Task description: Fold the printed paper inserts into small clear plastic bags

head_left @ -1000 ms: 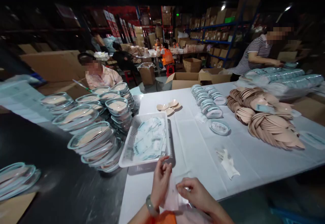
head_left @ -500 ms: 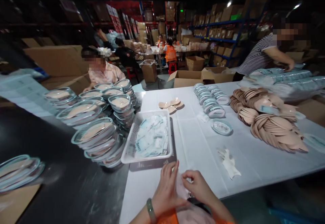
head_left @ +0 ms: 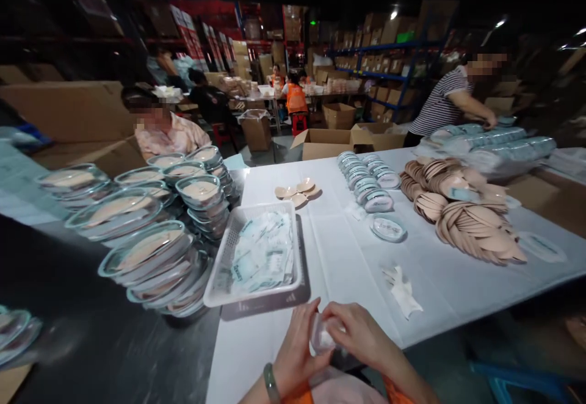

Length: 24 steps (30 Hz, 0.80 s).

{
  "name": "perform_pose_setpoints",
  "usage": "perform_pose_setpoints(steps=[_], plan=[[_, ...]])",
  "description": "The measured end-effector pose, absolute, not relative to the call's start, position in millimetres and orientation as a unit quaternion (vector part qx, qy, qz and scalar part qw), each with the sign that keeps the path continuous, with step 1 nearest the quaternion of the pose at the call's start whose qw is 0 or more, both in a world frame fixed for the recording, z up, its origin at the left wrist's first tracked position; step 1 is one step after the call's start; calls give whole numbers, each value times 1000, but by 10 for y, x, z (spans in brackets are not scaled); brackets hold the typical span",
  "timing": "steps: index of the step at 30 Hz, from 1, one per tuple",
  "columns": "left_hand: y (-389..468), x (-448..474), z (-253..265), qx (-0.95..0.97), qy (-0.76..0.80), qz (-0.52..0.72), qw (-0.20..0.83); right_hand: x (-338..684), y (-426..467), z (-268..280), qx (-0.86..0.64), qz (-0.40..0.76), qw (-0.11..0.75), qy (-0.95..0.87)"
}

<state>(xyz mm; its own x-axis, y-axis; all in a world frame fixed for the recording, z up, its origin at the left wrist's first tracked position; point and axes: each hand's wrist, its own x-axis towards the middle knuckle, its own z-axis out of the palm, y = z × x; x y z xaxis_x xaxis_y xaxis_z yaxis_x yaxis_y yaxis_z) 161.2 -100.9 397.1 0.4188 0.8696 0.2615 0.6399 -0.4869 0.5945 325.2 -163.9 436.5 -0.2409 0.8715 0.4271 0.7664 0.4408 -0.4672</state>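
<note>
At the near edge of the table, my left hand point(head_left: 298, 342) and my right hand point(head_left: 361, 332) are closed from both sides around a pale, translucent plastic pack point(head_left: 320, 335). My fingers hide much of it, so its exact kind is unclear. The right fingertips press on its upper side, while the left fingers lie along its left side. Just beyond my hands stands a white plastic basket point(head_left: 297, 233) of flat printed sachets point(head_left: 263, 248). To the right lie some crumpled white scraps point(head_left: 403, 293) and a single clear oval pack point(head_left: 388, 227).
Stacked clear oval packs with beige pads point(head_left: 151, 251) crowd the left. Several beige cup-shaped pads point(head_left: 298, 193) lie mid-table; rows of oval packs point(head_left: 361, 178) and a heap of beige pads point(head_left: 471, 227) occupy the right. Co-workers point(head_left: 446, 99) are across the table. A blue stool point(head_left: 517, 379) stands lower right.
My right hand has shifted left and up, closing in on the left hand around the pack. The pack now shows between them as a compact shape. The whole view has turned slightly right.
</note>
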Motion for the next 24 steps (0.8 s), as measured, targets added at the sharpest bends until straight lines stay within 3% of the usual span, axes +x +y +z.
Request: perform_pose_setpoints(steps=[3, 9, 12, 17, 24], plan=[[-976, 1677, 3939, 813, 457, 293, 212, 3124, -1539, 4314, -539, 61, 344, -766], [-922, 1643, 4070, 782, 447, 375, 221, 3147, -1414, 4158, -463, 140, 441, -756], [-875, 1646, 4047, 788, 431, 390, 203, 3174, -1422, 4168, -461, 104, 482, -737], [-853, 1731, 3945, 822, 433, 335, 156, 3137, -1423, 4240, -533, 82, 438, -719], [-1100, 1743, 4161, 796, 482, 315, 185, 3334, -1302, 4132, -385, 258, 432, -774]])
